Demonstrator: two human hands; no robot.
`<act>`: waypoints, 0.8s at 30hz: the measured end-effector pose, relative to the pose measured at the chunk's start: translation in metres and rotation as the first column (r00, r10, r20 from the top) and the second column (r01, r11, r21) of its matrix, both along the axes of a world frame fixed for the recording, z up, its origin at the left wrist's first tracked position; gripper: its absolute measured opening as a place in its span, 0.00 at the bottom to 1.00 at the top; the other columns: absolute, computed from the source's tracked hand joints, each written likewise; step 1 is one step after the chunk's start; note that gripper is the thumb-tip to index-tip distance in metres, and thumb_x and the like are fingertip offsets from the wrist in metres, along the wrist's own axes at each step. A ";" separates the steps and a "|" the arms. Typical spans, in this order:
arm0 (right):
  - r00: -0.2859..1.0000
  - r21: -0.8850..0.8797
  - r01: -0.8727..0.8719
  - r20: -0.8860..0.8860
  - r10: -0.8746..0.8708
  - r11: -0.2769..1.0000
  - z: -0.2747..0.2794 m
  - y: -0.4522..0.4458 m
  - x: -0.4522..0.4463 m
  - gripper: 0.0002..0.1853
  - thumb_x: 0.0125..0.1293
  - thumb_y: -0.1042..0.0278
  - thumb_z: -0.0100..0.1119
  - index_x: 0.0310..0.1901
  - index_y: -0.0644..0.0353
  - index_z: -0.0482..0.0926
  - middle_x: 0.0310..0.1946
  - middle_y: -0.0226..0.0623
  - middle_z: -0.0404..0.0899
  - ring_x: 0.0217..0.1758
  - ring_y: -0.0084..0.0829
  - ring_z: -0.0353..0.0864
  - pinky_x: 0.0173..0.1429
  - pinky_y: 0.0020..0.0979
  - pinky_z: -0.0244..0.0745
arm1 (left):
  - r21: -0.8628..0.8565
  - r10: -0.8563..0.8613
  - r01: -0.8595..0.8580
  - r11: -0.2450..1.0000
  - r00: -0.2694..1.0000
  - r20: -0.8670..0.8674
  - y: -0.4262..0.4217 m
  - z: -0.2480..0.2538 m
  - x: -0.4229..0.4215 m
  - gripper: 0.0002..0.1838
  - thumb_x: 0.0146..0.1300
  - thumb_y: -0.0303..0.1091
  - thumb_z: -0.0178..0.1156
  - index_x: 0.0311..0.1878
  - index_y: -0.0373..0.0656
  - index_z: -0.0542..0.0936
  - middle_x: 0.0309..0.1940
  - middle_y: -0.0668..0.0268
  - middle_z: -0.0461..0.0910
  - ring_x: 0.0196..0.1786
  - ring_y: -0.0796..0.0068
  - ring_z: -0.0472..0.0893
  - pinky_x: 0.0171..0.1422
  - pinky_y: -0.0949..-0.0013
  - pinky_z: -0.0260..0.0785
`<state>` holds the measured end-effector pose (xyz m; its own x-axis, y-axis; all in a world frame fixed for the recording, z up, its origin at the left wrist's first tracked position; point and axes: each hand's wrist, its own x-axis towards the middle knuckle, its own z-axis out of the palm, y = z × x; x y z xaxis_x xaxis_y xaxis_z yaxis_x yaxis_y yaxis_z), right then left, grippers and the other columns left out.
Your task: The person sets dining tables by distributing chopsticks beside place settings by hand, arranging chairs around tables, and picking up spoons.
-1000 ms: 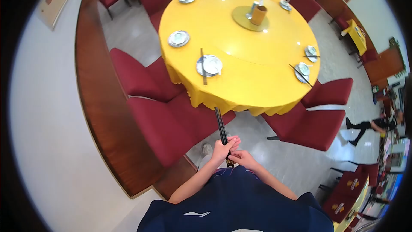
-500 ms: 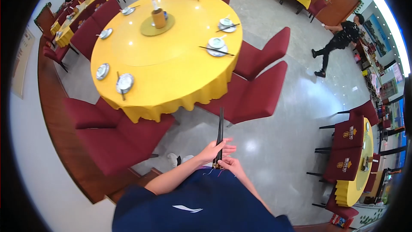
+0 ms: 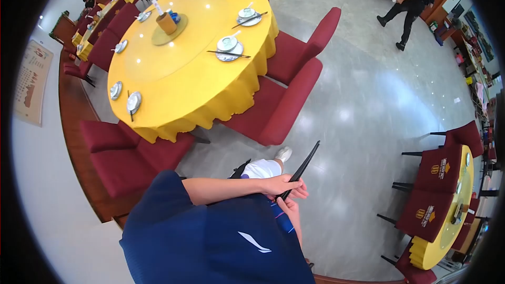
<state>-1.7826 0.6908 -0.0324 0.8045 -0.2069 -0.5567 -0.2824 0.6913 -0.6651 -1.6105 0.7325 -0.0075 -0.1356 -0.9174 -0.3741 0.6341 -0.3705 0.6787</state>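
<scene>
A bundle of black chopsticks (image 3: 305, 164) points up and to the right in front of my body. My left hand (image 3: 283, 184) is closed round its middle, with some fingers showing beyond it. Lower down, my right hand (image 3: 286, 205) holds the bottom end of the bundle, partly hidden by the left hand and the blue shirt. The round table with a yellow cloth (image 3: 184, 84) stands ahead to the left, bearing place settings such as a plate with a bowl (image 3: 230, 48) and chopsticks laid across it. A brown holder (image 3: 167, 23) stands on its turntable.
Red chairs (image 3: 292, 105) stand round the big table, others (image 3: 138, 155) at lower left. A smaller yellow table (image 3: 447, 231) with red chairs is at lower right. A person in black (image 3: 415, 2) walks at the upper right. Grey floor (image 3: 347, 126) lies between the tables.
My view has turned and moved rightward, so the big table sits further left. The chopstick bundle now tilts to the right, still in both hands. The person in black appears higher in view.
</scene>
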 end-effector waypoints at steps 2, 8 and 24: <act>1.000 -0.060 0.004 0.018 -0.002 0.998 -0.006 -0.048 0.010 0.11 0.73 0.68 0.56 0.47 0.68 0.81 0.38 0.30 0.83 0.37 0.16 0.78 0.43 0.20 0.72 | 0.016 -0.005 0.006 1.000 1.000 -0.029 -0.050 -0.005 0.013 0.21 0.77 0.44 0.45 0.56 0.33 0.70 0.58 0.46 0.75 0.63 0.57 0.76 0.69 0.59 0.67; 0.975 -0.160 -0.177 -0.161 0.151 0.971 0.011 -0.221 0.083 0.14 0.76 0.65 0.49 0.48 0.69 0.77 0.41 0.40 0.84 0.40 0.26 0.83 0.47 0.27 0.77 | -0.047 0.140 -0.149 0.988 0.977 -0.163 -0.211 -0.012 0.070 0.20 0.77 0.41 0.45 0.62 0.35 0.67 0.58 0.47 0.76 0.62 0.57 0.77 0.69 0.59 0.68; 0.748 -0.016 -0.662 -0.076 0.659 0.750 0.030 -0.584 0.287 0.15 0.75 0.66 0.52 0.49 0.72 0.78 0.42 0.42 0.84 0.44 0.27 0.85 0.50 0.26 0.79 | 0.091 0.811 -0.846 0.525 0.466 -0.353 -0.494 0.007 0.313 0.33 0.74 0.58 0.42 0.61 0.34 0.72 0.54 0.51 0.80 0.51 0.61 0.84 0.56 0.57 0.77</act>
